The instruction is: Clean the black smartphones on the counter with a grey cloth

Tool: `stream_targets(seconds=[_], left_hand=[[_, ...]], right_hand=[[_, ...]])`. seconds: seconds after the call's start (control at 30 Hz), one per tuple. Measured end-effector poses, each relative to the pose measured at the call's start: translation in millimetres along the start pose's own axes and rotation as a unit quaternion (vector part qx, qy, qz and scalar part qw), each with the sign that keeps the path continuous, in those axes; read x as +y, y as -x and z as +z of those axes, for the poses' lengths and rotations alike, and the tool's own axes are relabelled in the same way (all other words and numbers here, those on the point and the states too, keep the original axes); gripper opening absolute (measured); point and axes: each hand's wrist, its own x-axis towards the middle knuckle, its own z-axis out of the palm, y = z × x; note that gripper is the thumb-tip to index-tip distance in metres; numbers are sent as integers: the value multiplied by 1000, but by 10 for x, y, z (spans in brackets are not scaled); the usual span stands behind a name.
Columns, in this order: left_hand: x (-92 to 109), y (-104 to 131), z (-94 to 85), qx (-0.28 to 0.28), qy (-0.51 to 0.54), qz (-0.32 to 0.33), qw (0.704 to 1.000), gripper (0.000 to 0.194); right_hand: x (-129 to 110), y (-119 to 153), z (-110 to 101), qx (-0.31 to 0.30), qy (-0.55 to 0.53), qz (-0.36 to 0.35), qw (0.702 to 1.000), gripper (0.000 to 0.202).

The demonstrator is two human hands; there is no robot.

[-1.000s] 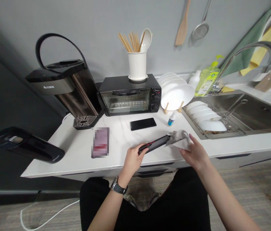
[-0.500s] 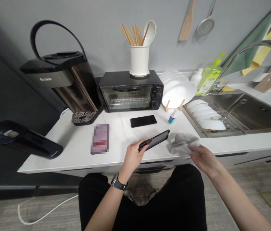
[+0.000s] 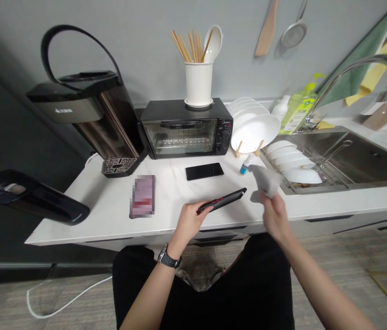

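My left hand is closed on one end of a black phone, tilted above the front of the counter. To its right, my right hand pinches a grey cloth, which is raised and blurred by motion. Behind the held phone a second black phone lies flat on the white counter. A small spray bottle with a blue label stands just behind the cloth. Off to the left lies a purple phone-shaped item, its face pixelated.
At the back stand a black toaster oven, a tall drink dispenser and racked plates. The sink, with bowls on a wire rack, is at right. A dark cylindrical appliance juts in from the left.
My right hand has lifted the cloth and turned, moving it slightly up and left. The phone in my left hand has tipped so that its edge shows more.
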Motion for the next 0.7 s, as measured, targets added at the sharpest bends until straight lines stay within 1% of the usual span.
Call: stream_targets(seconds=[0.03,0.07,0.1,0.17,0.23,0.3,0.37,0.4,0.43,0.5,0.63,0.7], left_hand=[[6,0,1,0,1,1,1000,24],[13,0,2,0,3,4,1000,25],[20,1,5,-1,6,9,1000,25],[22,6,14,-6,7,25,1000,25],[-2,16,22,-2,-25,39,999,22],[-47,28,24,10,-70,46,996,20],[-94,38,19,18,-96,52,994,20],[-111,41,14,15,-97,56,994,19],[-120,43,10,11,-95,58,994,19],[-110,41,5,3,-92,63,994,21],[-20,31,20,-3,-35,78,996,22],[27,23,32,-3,-13,75,997,23]], right_hand=[[44,5,83,-56,82,-55,994,32],[82,21,169,-102,153,-110,977,40],[108,52,261,-129,210,-157,956,49],[106,158,468,-142,278,-212,926,60],[30,306,699,-149,308,-240,908,63],[-81,447,921,-189,315,-275,889,63],[-164,522,1075,-225,320,-313,866,61],[-177,523,1106,-232,326,-328,855,59],[-167,500,1102,-230,337,-339,848,57],[-82,391,983,-206,365,-345,840,53],[187,71,513,-130,422,-298,846,46],[268,-35,354,-105,428,-271,856,45]])
